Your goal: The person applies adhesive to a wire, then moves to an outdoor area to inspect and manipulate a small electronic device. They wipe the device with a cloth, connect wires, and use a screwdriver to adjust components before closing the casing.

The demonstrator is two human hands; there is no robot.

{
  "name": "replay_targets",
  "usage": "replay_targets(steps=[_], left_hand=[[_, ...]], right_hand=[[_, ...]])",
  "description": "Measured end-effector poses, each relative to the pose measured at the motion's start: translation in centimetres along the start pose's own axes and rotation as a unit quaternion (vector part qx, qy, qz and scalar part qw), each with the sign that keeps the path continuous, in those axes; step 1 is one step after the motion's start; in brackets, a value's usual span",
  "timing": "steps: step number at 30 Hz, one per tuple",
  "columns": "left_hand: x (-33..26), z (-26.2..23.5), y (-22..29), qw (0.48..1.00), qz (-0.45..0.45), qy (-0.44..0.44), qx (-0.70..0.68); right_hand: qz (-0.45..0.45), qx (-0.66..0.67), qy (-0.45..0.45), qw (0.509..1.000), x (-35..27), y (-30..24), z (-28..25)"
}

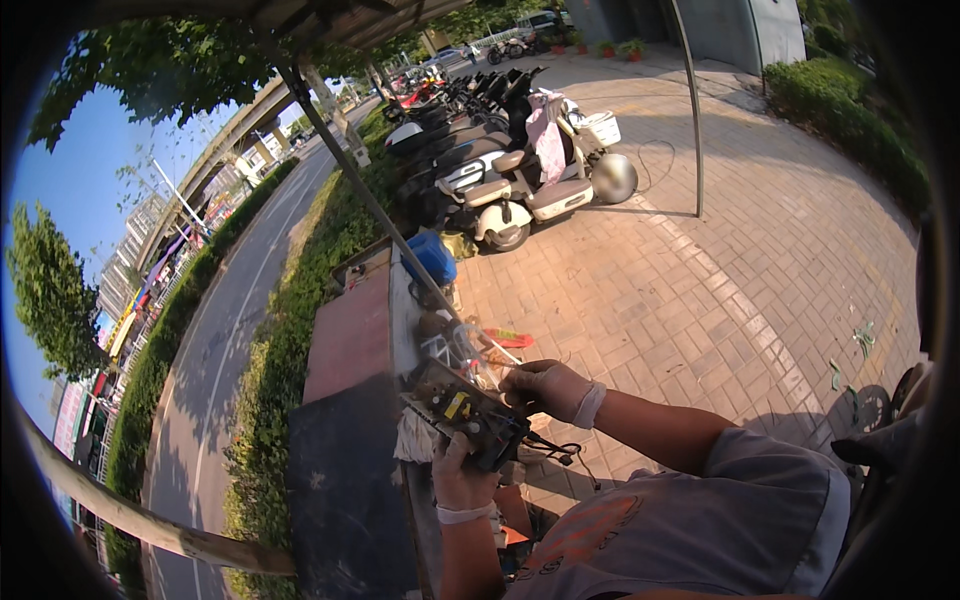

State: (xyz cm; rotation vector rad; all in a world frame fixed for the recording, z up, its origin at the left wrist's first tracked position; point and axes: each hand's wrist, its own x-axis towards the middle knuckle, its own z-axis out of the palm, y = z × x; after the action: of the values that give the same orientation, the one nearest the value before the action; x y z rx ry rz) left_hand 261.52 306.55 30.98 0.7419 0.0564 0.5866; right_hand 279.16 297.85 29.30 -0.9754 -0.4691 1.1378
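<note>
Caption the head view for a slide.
Left hand holding an opened dark electronic unit, right hand at its side, with a cream scooter parked on the brick pavement beyond.

The device (482,420) sits between the fingers of your left hand (465,482) and those of your right hand (552,388), with cables (562,450) hanging right of your left fingers. Left of your fingers lies the counter (345,480), then the hedge (262,385), then the road (212,340). Ahead of them stand the container (432,258) and, farther off, parked scooters (490,190); paving (680,310) extends rightward.
</note>
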Motion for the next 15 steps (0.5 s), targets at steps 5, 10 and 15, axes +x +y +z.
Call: replay_targets(steps=[5,10,15], left_hand=[[0.0,-0.8,0.0,1.000,-0.015,0.014,0.000],[0.2,-1.4,-0.6,0.999,-0.034,0.017,0.016],[0.6,-1.0,-1.2,0.997,-0.061,0.028,0.025]], right_hand=[[-0.012,0.006,0.019,1.000,0.2,1.5,-1.1],[-0.011,0.003,0.012,1.000,0.2,2.1,-1.1],[0.053,0.123,-0.005,0.991,0.0,2.4,-0.3]])
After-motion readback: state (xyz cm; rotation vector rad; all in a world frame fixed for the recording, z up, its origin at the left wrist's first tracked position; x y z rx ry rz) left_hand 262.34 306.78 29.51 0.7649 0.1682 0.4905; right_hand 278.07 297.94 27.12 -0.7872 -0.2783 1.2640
